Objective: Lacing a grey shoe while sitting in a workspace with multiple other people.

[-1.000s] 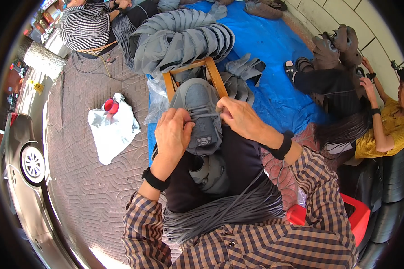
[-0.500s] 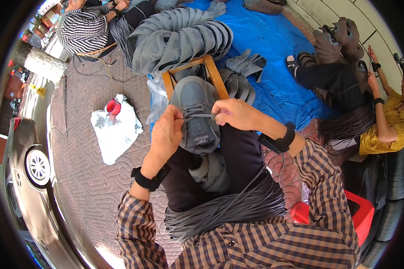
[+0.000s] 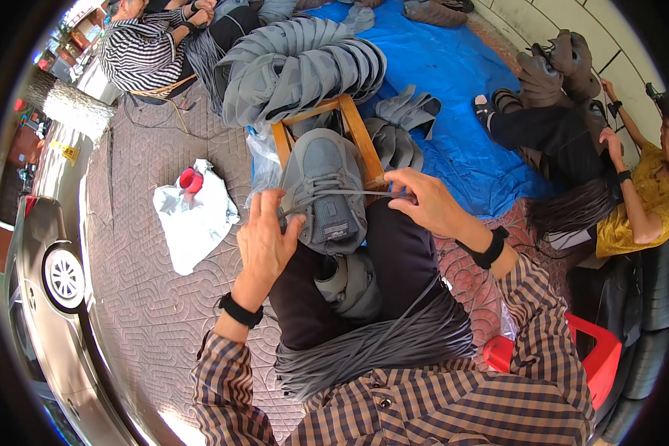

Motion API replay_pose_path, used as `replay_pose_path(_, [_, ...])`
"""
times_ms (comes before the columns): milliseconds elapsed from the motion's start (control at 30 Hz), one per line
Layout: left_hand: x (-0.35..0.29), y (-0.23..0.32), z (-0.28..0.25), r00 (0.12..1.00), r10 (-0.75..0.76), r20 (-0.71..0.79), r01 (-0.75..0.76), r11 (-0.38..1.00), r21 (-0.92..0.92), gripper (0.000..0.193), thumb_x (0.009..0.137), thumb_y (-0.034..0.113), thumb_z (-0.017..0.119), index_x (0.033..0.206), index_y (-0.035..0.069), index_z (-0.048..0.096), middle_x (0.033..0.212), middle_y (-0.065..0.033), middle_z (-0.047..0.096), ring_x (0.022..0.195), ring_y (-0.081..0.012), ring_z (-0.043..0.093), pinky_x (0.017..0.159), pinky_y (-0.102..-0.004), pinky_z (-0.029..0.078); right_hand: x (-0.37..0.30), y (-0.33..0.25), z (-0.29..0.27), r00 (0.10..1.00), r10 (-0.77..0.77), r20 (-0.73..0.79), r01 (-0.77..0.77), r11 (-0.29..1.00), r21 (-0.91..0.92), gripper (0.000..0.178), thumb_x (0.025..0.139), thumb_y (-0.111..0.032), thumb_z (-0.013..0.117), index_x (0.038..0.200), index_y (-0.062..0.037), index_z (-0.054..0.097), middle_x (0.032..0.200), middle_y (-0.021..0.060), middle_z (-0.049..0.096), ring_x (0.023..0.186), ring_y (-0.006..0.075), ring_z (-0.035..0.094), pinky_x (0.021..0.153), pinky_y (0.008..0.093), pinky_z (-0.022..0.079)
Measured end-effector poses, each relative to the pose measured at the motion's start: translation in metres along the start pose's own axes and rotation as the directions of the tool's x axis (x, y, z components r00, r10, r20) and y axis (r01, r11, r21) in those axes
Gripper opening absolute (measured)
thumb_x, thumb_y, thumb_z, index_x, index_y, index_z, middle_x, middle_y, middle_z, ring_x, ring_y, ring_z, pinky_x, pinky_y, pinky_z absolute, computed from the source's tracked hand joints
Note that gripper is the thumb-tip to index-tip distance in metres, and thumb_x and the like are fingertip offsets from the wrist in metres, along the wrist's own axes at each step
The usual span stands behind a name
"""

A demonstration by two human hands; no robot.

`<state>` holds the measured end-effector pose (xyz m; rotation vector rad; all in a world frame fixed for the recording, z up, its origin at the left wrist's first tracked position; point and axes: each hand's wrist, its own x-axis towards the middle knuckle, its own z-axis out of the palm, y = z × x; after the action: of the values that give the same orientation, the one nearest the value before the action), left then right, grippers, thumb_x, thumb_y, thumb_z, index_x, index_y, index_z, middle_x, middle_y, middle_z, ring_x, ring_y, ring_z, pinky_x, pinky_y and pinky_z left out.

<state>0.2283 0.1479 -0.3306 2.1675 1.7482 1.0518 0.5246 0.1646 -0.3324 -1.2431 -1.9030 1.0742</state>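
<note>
**Two hands drawing a grey lace across a grey shoe on the lap**

The grey shoe (image 3: 324,189) is lying just above the middle of the view, toe pointing to 12 o'clock, resting on the person's dark-trousered knees with its toe against the wooden stool frame (image 3: 353,126). The left hand (image 3: 264,241), at 9 o'clock of the shoe, is pinching one end of the grey lace (image 3: 342,192) between thumb and forefinger, the other fingers spreading loosely. The right hand (image 3: 424,202), at 3 o'clock of the shoe, is closing its fingertips narrowly on the other end; the lace is running taut between the two hands across the eyelet rows. A second grey shoe part (image 3: 349,282) is lying at 6 o'clock of the shoe, between the thighs. A thick bundle of grey laces (image 3: 372,349) is draping over the lap, near the checked shirt. At 12 o'clock a fanned stack of grey uppers (image 3: 297,63) is lying on a blue tarpaulin (image 3: 453,89). At 9 o'clock, well apart, a white plastic bag (image 3: 193,219) with a red object (image 3: 189,179) on it is lying on the patterned paving. A person in a striped top (image 3: 137,48) is sitting at 11 o'clock; a person in yellow (image 3: 635,215) is sitting at 3 o'clock.
</note>
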Motion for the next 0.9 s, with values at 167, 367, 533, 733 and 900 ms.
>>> replay_pose_path(167, [-0.018,-0.038,-0.045,0.985,0.133,0.107,-0.134,0.991,0.001,0.011,0.083,0.007,0.067,0.094,0.006,0.069,0.075,-0.0075,0.058,0.055,-0.0238,0.057,0.052,-0.0318,0.044,-0.044,0.024,-0.038,0.92,-0.371,-0.126,0.283,0.852,-0.44,0.023,0.082,-0.008,0.068,0.104,-0.0037,0.067,0.082,0.0091,0.06,0.073,0.0209,0.059,0.065,0.0316,0.048])
replay_pose_path(367, [-0.144,-0.198,-0.11,0.902,-0.352,0.25,0.363,0.932,0.001,0.03,0.089,0.028,0.059,0.085,0.0,0.069,0.06,-0.0045,0.05,0.058,-0.0096,0.046,0.052,-0.0281,0.036,-0.187,0.163,-0.073,0.877,0.334,-0.344,-0.382,0.92,-0.082,0.017,0.082,-0.008,0.064,0.094,0.0018,0.071,0.073,0.0077,0.064,0.064,0.0144,0.058,0.055,0.0278,0.044])
replay_pose_path(533, [-0.267,-0.225,-0.081,0.678,-0.648,0.347,0.712,0.696,-0.09,0.025,0.089,0.021,0.056,0.083,0.001,0.07,0.066,-0.0027,0.065,0.058,-0.0088,0.056,0.053,-0.0255,0.043,-0.281,0.201,-0.035,0.597,0.778,-0.196,-0.729,0.628,0.273,0.022,0.075,-0.015,0.072,0.092,-0.0017,0.073,0.066,0.007,0.065,0.058,0.0156,0.058,0.054,0.0306,0.045])
replay_pose_path(733, [-0.374,-0.213,-0.076,0.44,-0.76,0.479,0.898,0.369,-0.239,0.027,0.088,0.018,0.061,0.097,-0.008,0.066,0.081,-0.0107,0.069,0.063,-0.013,0.063,0.056,-0.0253,0.052,-0.237,0.191,-0.02,0.615,0.672,0.412,-0.497,0.736,-0.46,0.018,0.072,-0.022,0.074,0.078,-0.0051,0.073,0.067,0.0083,0.067,0.063,0.0202,0.065,0.06,0.0382,0.049])
replay_pose_path(900, [-0.353,-0.16,-0.08,0.238,-0.722,0.65,0.959,0.281,-0.039,0.021,0.087,0.016,0.064,0.096,-0.003,0.067,0.081,-0.0101,0.069,0.064,-0.0126,0.063,0.056,-0.0255,0.052,-0.149,0.14,-0.039,0.724,0.533,0.438,-0.573,0.818,-0.049,0.014,0.087,-0.014,0.059,0.081,-0.0015,0.062,0.063,0.0073,0.063,0.053,0.0147,0.058,0.055,0.0255,0.047])
